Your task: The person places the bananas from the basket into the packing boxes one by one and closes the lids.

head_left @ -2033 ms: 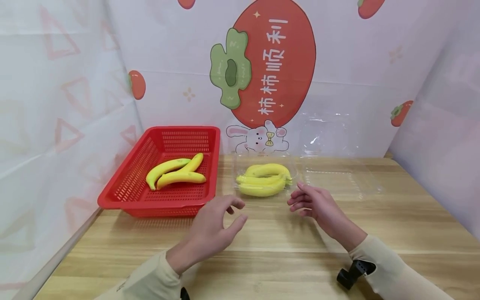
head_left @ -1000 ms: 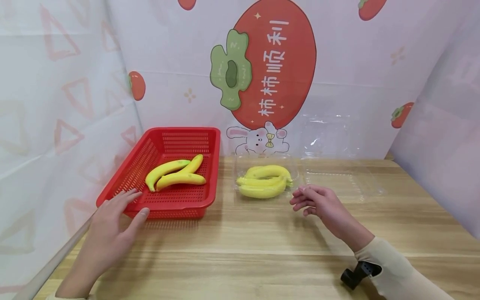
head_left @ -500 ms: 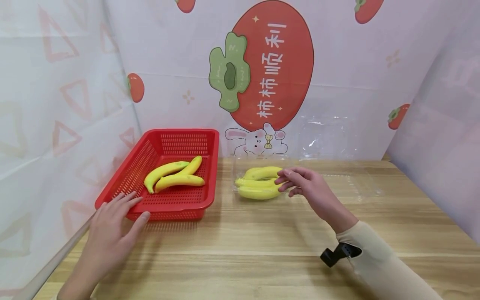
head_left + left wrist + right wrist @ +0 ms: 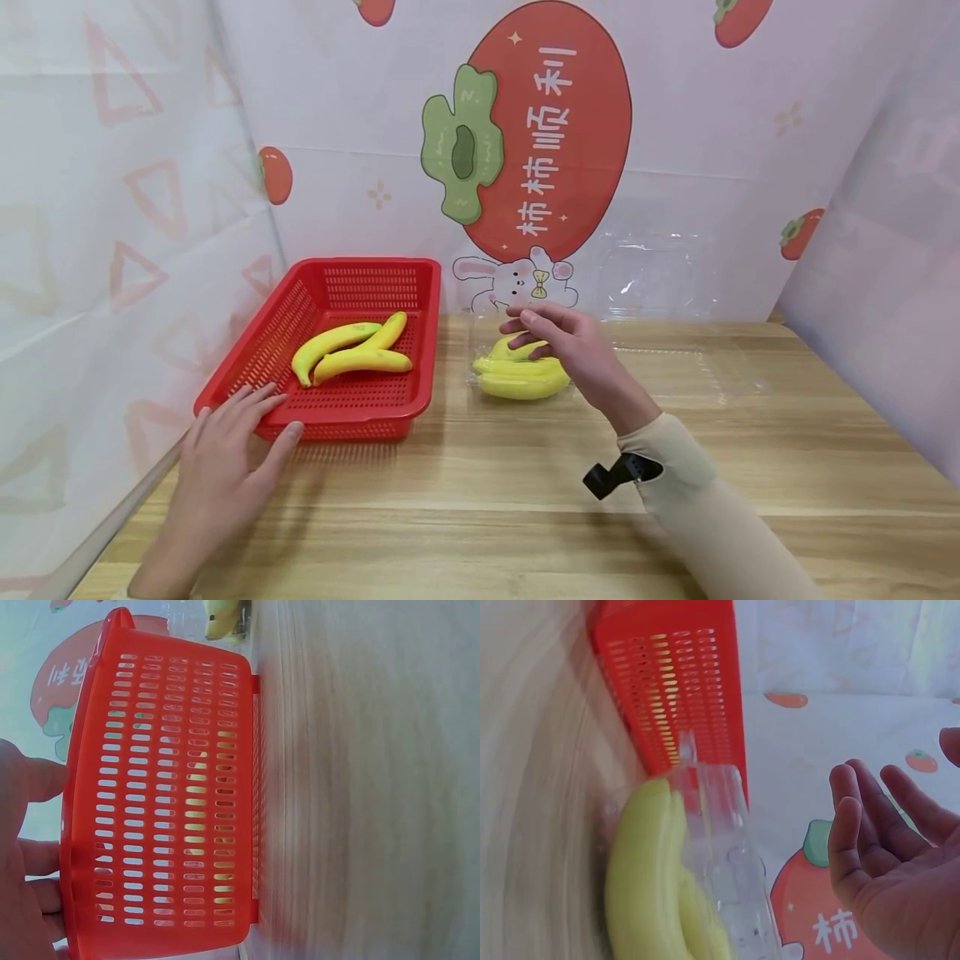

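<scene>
My left hand (image 4: 225, 467) is at the near-left corner of the red perforated plastic basket (image 4: 352, 417), fingers loosely spread right at the rim. In the left wrist view its fingertips meet the rim, with yellow showing through the basket's slots. Three yellow bananas (image 4: 363, 360) lie inside the basket. My right hand (image 4: 577, 350) is raised above a clear plastic clamshell box (image 4: 731, 840), fingers slightly bent and nothing in them. That box contains several bananas (image 4: 521, 387), partly hidden by the hand in the head view. The right wrist view has them under clear plastic.
To the right, a second clear clamshell stands with its lid (image 4: 652, 262) up against the backdrop and its tray flat on the wooden table (image 4: 487, 517). Printed cloth walls (image 4: 345, 108) enclose the back and both sides.
My left hand moved from the middle of the table to the basket's near-left rim, then stayed there. My right hand shifted left and up, over the banana-filled box. Basket and boxes stand as before.
</scene>
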`<state>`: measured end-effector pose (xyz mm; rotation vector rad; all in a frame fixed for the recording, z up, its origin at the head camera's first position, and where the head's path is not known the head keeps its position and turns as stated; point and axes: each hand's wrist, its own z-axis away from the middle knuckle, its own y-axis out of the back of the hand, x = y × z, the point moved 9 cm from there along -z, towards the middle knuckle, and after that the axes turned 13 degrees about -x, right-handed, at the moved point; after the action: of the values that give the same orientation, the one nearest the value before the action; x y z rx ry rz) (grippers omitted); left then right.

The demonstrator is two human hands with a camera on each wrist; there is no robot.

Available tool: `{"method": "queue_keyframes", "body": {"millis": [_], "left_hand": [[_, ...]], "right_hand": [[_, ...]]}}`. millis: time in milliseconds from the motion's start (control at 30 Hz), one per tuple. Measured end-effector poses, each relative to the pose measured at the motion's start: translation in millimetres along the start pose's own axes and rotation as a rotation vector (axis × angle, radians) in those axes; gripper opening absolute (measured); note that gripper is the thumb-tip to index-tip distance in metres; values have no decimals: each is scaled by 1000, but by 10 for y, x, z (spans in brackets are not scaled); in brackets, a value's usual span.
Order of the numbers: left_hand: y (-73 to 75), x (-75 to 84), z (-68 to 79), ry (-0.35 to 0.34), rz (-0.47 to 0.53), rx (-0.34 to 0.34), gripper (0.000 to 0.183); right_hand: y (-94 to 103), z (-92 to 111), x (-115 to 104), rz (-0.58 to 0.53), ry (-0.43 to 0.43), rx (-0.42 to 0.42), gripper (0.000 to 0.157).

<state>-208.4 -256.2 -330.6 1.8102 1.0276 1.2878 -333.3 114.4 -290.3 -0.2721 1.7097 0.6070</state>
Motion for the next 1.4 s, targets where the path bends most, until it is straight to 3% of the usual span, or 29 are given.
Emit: {"method": "queue_keyframes", "body": {"millis": [267,533,800,1400], "left_hand": [[-1,9,11,15,-3,10,53],[-8,5,11,14,-6,20,53],[-8,4,18,3,-9,32,52],[-25,2,25,12,-11,31,53]], "right_hand": [[-152,-156,-161,5,57,-19,36],[-332,-272,-267,100,117,-39,37],[-486,-332,-389,126,174,-36,39],[-728,-451,-451,269,110,-25,45]]}}
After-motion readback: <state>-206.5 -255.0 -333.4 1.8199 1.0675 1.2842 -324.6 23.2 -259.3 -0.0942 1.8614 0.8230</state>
